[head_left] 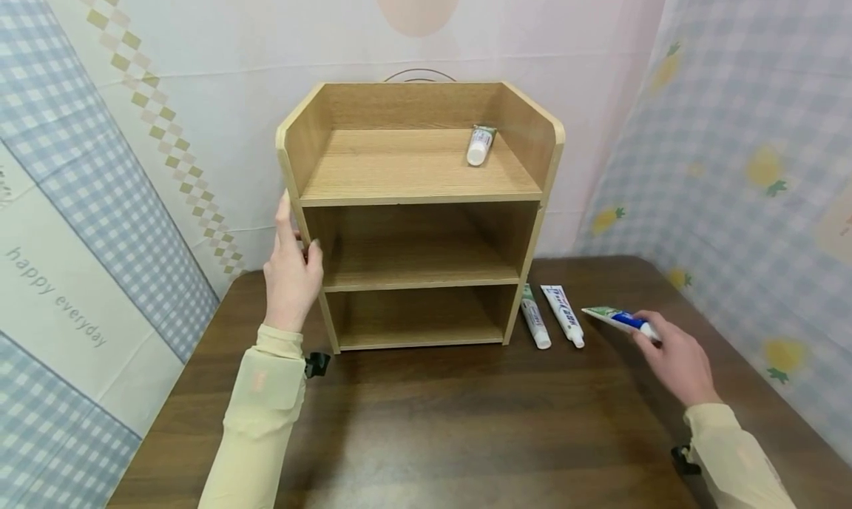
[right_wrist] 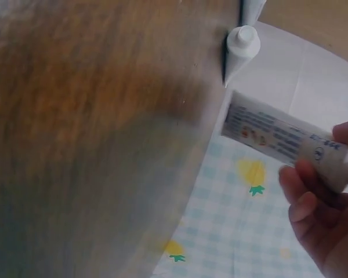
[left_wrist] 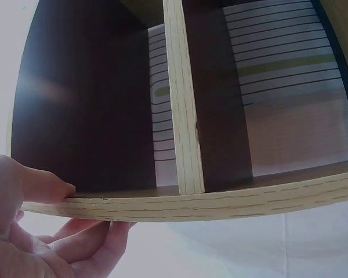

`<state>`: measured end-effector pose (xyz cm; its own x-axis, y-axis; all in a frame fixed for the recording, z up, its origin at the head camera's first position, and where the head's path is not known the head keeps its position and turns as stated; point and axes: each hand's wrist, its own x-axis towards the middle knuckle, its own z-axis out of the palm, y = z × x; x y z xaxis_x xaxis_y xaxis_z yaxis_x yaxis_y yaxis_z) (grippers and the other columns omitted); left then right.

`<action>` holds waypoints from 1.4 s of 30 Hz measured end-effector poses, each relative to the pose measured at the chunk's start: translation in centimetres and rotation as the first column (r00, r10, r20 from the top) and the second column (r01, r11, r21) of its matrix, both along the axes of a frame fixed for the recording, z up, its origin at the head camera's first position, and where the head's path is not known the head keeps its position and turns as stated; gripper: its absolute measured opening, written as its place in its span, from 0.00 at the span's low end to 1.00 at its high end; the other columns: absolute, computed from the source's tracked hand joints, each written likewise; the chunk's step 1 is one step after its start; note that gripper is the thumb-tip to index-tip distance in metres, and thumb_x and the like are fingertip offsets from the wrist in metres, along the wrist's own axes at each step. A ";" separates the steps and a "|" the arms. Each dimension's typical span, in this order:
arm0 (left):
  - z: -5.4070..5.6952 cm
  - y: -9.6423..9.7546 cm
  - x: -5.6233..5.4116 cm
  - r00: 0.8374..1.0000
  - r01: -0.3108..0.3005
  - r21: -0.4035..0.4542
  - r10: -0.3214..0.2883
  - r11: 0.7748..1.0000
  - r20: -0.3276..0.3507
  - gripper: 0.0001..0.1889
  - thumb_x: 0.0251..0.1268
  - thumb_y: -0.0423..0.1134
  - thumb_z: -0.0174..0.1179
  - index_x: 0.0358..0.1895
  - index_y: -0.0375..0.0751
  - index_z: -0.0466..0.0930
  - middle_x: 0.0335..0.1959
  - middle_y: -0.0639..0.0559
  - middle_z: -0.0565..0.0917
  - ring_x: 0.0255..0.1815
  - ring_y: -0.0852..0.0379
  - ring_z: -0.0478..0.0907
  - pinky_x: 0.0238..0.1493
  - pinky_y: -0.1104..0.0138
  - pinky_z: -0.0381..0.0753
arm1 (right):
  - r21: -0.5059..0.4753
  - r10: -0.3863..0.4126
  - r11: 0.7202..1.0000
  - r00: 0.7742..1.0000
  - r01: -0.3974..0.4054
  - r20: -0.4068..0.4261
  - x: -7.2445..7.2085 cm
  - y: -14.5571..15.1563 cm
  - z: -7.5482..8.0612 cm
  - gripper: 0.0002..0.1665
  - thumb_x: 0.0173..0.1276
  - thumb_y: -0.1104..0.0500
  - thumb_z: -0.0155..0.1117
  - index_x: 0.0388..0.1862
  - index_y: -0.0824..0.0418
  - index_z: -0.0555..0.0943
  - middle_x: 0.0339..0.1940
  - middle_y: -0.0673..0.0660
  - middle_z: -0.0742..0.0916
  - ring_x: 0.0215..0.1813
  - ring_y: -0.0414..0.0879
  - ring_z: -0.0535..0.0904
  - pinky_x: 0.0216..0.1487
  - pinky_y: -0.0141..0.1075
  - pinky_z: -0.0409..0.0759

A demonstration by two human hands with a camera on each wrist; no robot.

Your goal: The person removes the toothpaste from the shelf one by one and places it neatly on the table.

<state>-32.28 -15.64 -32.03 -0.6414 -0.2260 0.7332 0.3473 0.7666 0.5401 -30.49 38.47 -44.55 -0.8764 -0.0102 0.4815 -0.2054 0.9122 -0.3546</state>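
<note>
My left hand grips the left side panel of a small wooden shelf; in the left wrist view its thumb lies on the inner side and the fingers outside. At the right, my right hand pinches a toothpaste tube by its cap end, the flat end pointing left. The right wrist view shows the printed back of that held tube. Two more tubes lie side by side on the table, a green-ended one against the shelf's right side and a white-and-blue one beside it.
Another toothpaste tube lies on the shelf's top deck, near its right wall, cap forward. Two lower compartments face front. The brown table reaches back to a patterned cloth hanging behind and at the sides.
</note>
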 end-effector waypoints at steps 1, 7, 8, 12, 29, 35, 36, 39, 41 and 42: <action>-0.1 0.0 0.0 1.000 0.001 0.000 -0.001 1.000 0.002 0.39 0.66 0.31 0.50 0.76 0.61 0.44 0.45 0.36 0.78 0.28 0.37 0.75 0.28 0.48 0.71 | 0.008 -0.003 1.000 1.000 0.002 0.028 0.0 0.0 -0.1 0.18 0.71 0.55 0.57 0.57 0.60 0.75 0.40 0.69 0.85 0.23 0.47 0.69 0.23 0.37 0.61; -0.2 0.1 0.0 1.000 0.012 -0.011 -0.012 1.000 -0.003 0.39 0.66 0.31 0.50 0.76 0.60 0.44 0.42 0.35 0.78 0.25 0.39 0.73 0.25 0.51 0.69 | 0.055 0.003 0.998 0.994 -0.009 0.110 0.0 0.3 -0.3 0.18 0.72 0.53 0.56 0.56 0.60 0.74 0.37 0.70 0.85 0.22 0.47 0.69 0.22 0.37 0.62; -0.2 0.0 0.0 1.000 0.012 -0.011 -0.012 1.000 -0.006 0.39 0.66 0.31 0.50 0.76 0.60 0.45 0.41 0.35 0.78 0.25 0.39 0.73 0.25 0.51 0.69 | 0.060 0.009 0.998 0.993 -0.016 0.116 -0.1 0.3 -0.2 0.18 0.72 0.53 0.57 0.56 0.60 0.74 0.36 0.69 0.85 0.22 0.46 0.69 0.23 0.37 0.62; -0.1 0.0 0.0 1.000 0.002 -0.002 -0.002 1.000 -0.007 0.38 0.67 0.32 0.50 0.76 0.60 0.45 0.40 0.35 0.78 0.26 0.39 0.73 0.26 0.51 0.69 | 0.082 0.038 0.995 0.986 -0.052 0.163 -0.5 0.4 0.1 0.19 0.72 0.51 0.58 0.55 0.60 0.74 0.30 0.65 0.85 0.20 0.46 0.69 0.23 0.38 0.63; -0.1 -0.2 -0.1 1.000 0.003 0.007 -0.003 1.000 0.007 0.39 0.66 0.32 0.49 0.76 0.61 0.45 0.40 0.36 0.79 0.28 0.39 0.75 0.28 0.49 0.70 | 0.146 0.067 0.981 0.926 -0.130 0.371 -2.4 0.6 0.1 0.25 0.64 0.49 0.65 0.53 0.62 0.73 0.42 0.71 0.84 0.33 0.55 0.80 0.30 0.50 0.77; 0.0 -0.3 -0.1 1.000 0.001 0.000 -0.001 1.000 0.002 0.38 0.67 0.32 0.49 0.76 0.61 0.45 0.40 0.35 0.79 0.28 0.39 0.76 0.28 0.49 0.71 | 0.146 0.097 0.976 0.919 -0.163 0.381 -2.7 0.4 0.2 0.26 0.63 0.47 0.67 0.51 0.63 0.75 0.46 0.71 0.85 0.41 0.62 0.82 0.35 0.55 0.78; 0.0 -0.3 -0.1 1.000 0.003 -0.001 -0.003 1.000 0.002 0.38 0.67 0.32 0.48 0.76 0.61 0.45 0.40 0.35 0.79 0.28 0.39 0.76 0.28 0.49 0.71 | 0.147 0.106 0.974 0.919 -0.173 0.381 -2.9 0.5 0.2 0.26 0.62 0.47 0.67 0.51 0.63 0.75 0.46 0.71 0.85 0.42 0.63 0.82 0.36 0.56 0.78; -0.1 -0.3 -0.1 1.000 0.009 -0.001 -0.009 1.000 0.007 0.38 0.67 0.32 0.48 0.76 0.59 0.44 0.39 0.35 0.79 0.27 0.39 0.75 0.28 0.50 0.70 | 0.153 0.117 0.970 0.917 -0.187 0.380 -3.2 0.6 0.2 0.26 0.63 0.47 0.67 0.52 0.63 0.75 0.48 0.71 0.85 0.45 0.65 0.82 0.41 0.58 0.78; -0.2 -0.3 -0.1 1.000 0.012 0.001 -0.012 1.000 0.010 0.38 0.67 0.32 0.48 0.76 0.58 0.45 0.39 0.35 0.79 0.27 0.39 0.75 0.28 0.49 0.70 | 0.153 0.128 0.968 0.918 -0.198 0.376 -3.5 0.8 0.2 0.26 0.63 0.47 0.67 0.51 0.63 0.75 0.48 0.71 0.85 0.46 0.66 0.82 0.42 0.59 0.78; -0.3 -0.3 -0.1 1.000 0.012 0.003 -0.012 1.000 0.012 0.38 0.67 0.32 0.48 0.76 0.58 0.45 0.39 0.35 0.79 0.27 0.39 0.75 0.28 0.49 0.70 | 0.152 0.134 0.967 0.917 -0.203 0.375 -3.6 0.9 0.2 0.26 0.62 0.48 0.67 0.51 0.63 0.75 0.48 0.71 0.85 0.46 0.66 0.82 0.42 0.59 0.78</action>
